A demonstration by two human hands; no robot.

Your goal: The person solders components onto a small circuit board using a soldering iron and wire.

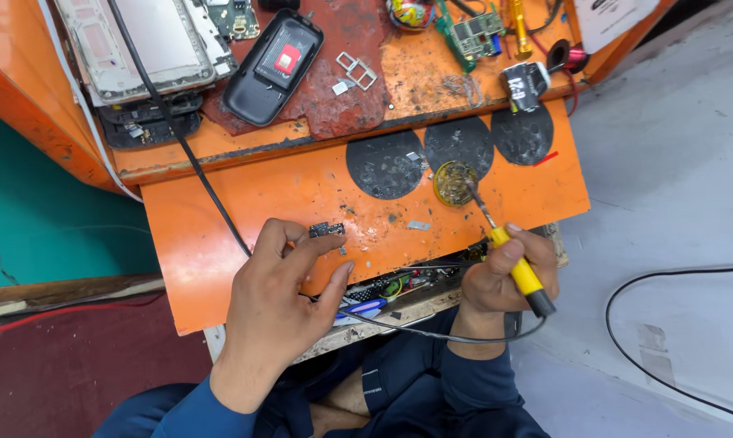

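Note:
My left hand [279,296] rests on the orange work board [245,195], its fingertips pinching a small dark circuit part [326,229] against the surface. My right hand [508,276] grips a soldering iron with a yellow handle [519,269]. Its metal tip [473,193] points up and left into a small round tin of yellowish flux [454,182]. A black cord runs from the iron's rear across my lap.
Three round black pads [386,165] lie along the board's back edge. Behind them sit a black phone back cover [270,66], a disassembled phone frame [135,40], green circuit boards [476,34] and a copper wire spool [573,57]. An open drawer [399,288] holds small parts.

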